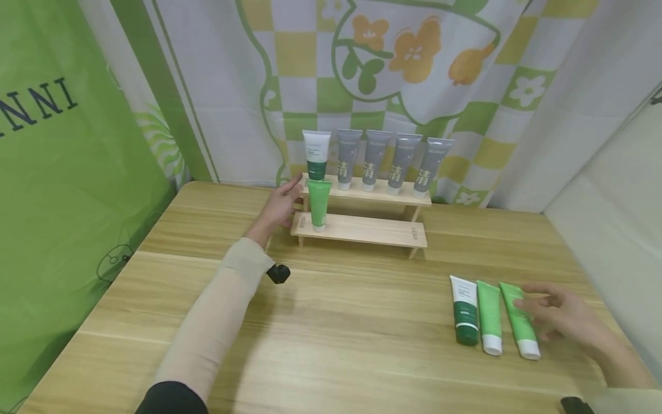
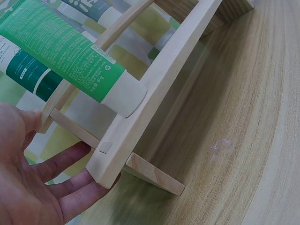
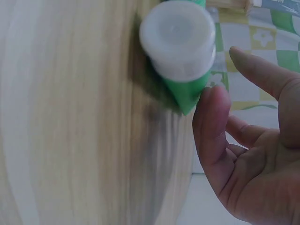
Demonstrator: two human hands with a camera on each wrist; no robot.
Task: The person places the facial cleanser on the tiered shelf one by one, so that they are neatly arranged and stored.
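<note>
My left hand (image 1: 279,207) is at the left end of a two-step wooden display stand (image 1: 362,229). In the left wrist view its thumb rests by the upper shelf's end and its loosely spread fingers (image 2: 77,190) touch the lower shelf's end. A light green tube (image 1: 319,204) stands cap down on the lower step. On the upper step stand a white and dark green tube (image 1: 316,154) and several grey tubes (image 1: 397,164). My right hand (image 1: 569,316) hovers at the rightmost lying green tube (image 1: 521,322), thumb and fingers apart, the thumb close beside the tube in the right wrist view.
Left of that tube lie another green tube (image 1: 489,316) and a white and dark green tube (image 1: 464,310), side by side on the wooden table (image 1: 351,333). A patterned curtain (image 1: 295,86) hangs behind the stand, and a green cloth (image 1: 62,201) hangs at the left.
</note>
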